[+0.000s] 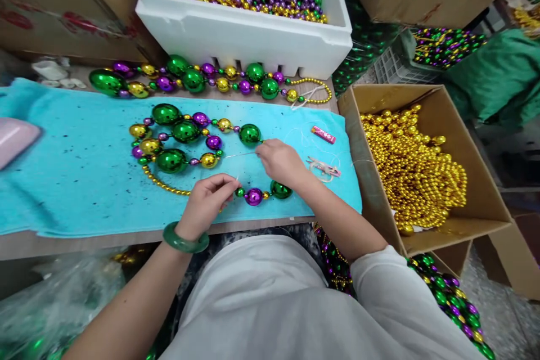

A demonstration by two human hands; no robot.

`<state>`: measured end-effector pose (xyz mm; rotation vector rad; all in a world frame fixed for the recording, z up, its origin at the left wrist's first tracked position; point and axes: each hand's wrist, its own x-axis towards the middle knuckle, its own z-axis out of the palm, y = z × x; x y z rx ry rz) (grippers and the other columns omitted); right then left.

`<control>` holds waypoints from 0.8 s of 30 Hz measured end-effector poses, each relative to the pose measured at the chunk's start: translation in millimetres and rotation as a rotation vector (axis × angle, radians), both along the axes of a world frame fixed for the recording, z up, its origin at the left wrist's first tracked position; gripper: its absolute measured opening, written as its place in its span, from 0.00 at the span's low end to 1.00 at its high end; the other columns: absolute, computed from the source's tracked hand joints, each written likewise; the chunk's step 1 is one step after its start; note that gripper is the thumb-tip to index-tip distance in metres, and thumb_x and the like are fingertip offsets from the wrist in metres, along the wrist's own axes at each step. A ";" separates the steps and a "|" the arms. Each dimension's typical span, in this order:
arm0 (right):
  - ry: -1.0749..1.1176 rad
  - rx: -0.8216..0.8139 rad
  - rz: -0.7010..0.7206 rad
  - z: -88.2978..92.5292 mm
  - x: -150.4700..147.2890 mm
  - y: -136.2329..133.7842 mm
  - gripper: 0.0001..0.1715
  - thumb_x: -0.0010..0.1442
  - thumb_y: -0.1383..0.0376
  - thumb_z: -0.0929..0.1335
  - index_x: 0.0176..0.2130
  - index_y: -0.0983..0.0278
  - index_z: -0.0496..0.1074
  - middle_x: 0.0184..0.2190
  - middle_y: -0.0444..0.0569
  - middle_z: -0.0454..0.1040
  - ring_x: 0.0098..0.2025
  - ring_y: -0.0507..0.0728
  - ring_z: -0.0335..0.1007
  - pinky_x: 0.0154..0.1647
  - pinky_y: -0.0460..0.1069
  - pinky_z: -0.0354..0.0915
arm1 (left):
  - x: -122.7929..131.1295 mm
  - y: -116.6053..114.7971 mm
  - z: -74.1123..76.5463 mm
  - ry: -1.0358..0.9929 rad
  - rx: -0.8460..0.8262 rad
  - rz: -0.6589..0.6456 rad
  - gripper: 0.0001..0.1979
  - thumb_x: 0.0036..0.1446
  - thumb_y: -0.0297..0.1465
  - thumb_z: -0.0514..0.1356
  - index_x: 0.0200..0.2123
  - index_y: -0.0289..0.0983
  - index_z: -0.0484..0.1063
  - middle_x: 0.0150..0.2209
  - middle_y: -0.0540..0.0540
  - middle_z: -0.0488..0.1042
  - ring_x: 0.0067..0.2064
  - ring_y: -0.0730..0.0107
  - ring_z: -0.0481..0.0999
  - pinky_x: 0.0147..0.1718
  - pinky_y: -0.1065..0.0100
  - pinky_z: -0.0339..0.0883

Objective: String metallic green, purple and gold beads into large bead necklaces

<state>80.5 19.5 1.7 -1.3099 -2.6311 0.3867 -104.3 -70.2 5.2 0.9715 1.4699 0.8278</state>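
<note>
On a turquoise cloth (pixel 93 180) lies a bead strand (pixel 185 131) of large green, purple and gold beads, with a thin gold chain (pixel 162 183) along its lower side. My left hand (pixel 211 199), closed in a pinch, is at the end of that chain, beside a purple bead (pixel 253 197); a bit of white thread shows at its fingertips. My right hand (pixel 280 162) pinches the end of a thin needle (pixel 240 155) that points left, just below a large green bead (pixel 250 134). Another green bead (pixel 280 189) lies below my right wrist.
Behind the cloth are a finished-looking bead strand (pixel 193 80) and a white foam box (pixel 244 34) of beads. Scissors (pixel 324 169) and a pink packet (pixel 323 135) lie right. A cardboard box (pixel 455 239) holds gold beads (pixel 417 174). A pink object (pixel 16 140) sits left.
</note>
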 end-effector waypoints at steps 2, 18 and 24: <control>-0.162 0.021 0.105 0.4 -25.5 0.9 0.15 0.63 0.73 0.58 0.43 0.68 0.71 0.41 0.58 0.73 0.45 0.61 0.67 0.38 0.52 0.65 | 2.1 -0.9 2.3 -0.001 0.016 0.019 0.15 0.48 0.43 0.64 0.27 0.35 0.73 0.17 0.53 0.64 0.19 0.79 0.59 0.17 0.76 0.52; -0.391 0.059 0.191 -3.2 -23.1 18.6 0.16 0.63 0.74 0.56 0.47 0.70 0.66 0.43 0.60 0.70 0.41 0.62 0.68 0.34 0.51 0.62 | 2.8 -4.0 -0.8 -0.105 0.057 0.119 0.16 0.47 0.44 0.66 0.29 0.36 0.75 0.23 0.50 0.71 0.22 0.78 0.65 0.19 0.76 0.56; -0.011 0.025 0.108 -3.0 -6.7 27.9 0.13 0.61 0.73 0.59 0.44 0.67 0.68 0.43 0.56 0.71 0.43 0.59 0.67 0.40 0.51 0.63 | 0.9 -4.8 2.2 -0.103 0.131 0.183 0.14 0.48 0.42 0.66 0.29 0.36 0.75 0.23 0.51 0.70 0.23 0.78 0.66 0.20 0.76 0.59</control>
